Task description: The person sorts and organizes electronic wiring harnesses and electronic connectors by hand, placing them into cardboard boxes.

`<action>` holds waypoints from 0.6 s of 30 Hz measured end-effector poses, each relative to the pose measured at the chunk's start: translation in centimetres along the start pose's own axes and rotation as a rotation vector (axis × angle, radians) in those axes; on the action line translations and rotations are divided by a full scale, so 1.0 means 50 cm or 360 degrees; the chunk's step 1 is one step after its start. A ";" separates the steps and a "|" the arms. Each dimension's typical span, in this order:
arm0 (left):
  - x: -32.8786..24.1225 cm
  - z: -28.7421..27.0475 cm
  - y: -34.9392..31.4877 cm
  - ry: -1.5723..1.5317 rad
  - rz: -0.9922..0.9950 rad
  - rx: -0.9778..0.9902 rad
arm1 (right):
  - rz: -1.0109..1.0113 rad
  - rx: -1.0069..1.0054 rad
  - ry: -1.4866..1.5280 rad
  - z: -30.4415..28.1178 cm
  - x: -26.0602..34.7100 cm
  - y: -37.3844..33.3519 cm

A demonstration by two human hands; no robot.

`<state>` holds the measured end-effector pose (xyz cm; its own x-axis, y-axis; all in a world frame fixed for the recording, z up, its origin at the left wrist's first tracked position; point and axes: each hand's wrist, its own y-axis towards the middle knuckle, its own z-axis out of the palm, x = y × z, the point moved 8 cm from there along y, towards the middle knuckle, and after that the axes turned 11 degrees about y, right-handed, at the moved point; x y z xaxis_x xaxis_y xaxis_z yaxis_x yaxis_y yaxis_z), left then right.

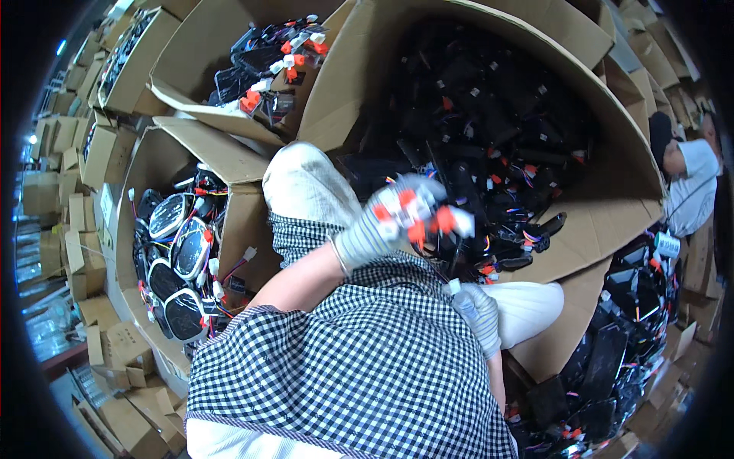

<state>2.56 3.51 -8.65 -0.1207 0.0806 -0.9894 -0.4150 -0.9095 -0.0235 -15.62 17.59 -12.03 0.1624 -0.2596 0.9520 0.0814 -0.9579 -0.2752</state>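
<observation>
My left hand, in a grey striped glove, is raised at the near edge of a large cardboard box. Its fingers are closed around a bunch of orange and white plug connectors, somewhat smeared by motion. Lower and to the right, my right hand wears a similar glove and rests beside my right knee. It grips a small pale, bottle-like thing with a white tip. Inside the large box lies a deep heap of black parts with coloured wires and orange connectors.
To the left stands a box of black, white-rimmed parts with wires. Another box behind holds black parts and connectors. Wrapped black parts pile up at the right. Farther right, a person in a white top sits among cartons.
</observation>
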 end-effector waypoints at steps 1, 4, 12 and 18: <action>-0.022 -0.020 0.008 -0.0274 -0.0131 -0.0135 | 0.0219 -0.0049 0.0214 -0.003 -0.006 -0.003; -0.148 -0.042 0.028 -0.0262 0.0580 -0.0266 | 0.0251 -0.0195 0.0513 -0.032 -0.007 -0.018; -0.523 -0.233 -0.015 -0.0081 0.0995 -0.0509 | 0.0337 -0.0447 0.0631 -0.082 -0.037 -0.019; -0.701 -0.415 0.136 0.0299 0.0785 -0.0279 | 0.0469 -0.0481 0.0632 -0.075 -0.060 -0.003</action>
<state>22.68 -13.93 22.89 -0.0932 -0.4317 -0.8972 -0.1915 -0.8765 0.4416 -19.83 18.06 -14.35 -0.2503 -0.4907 0.8346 -0.2055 -0.8155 -0.5411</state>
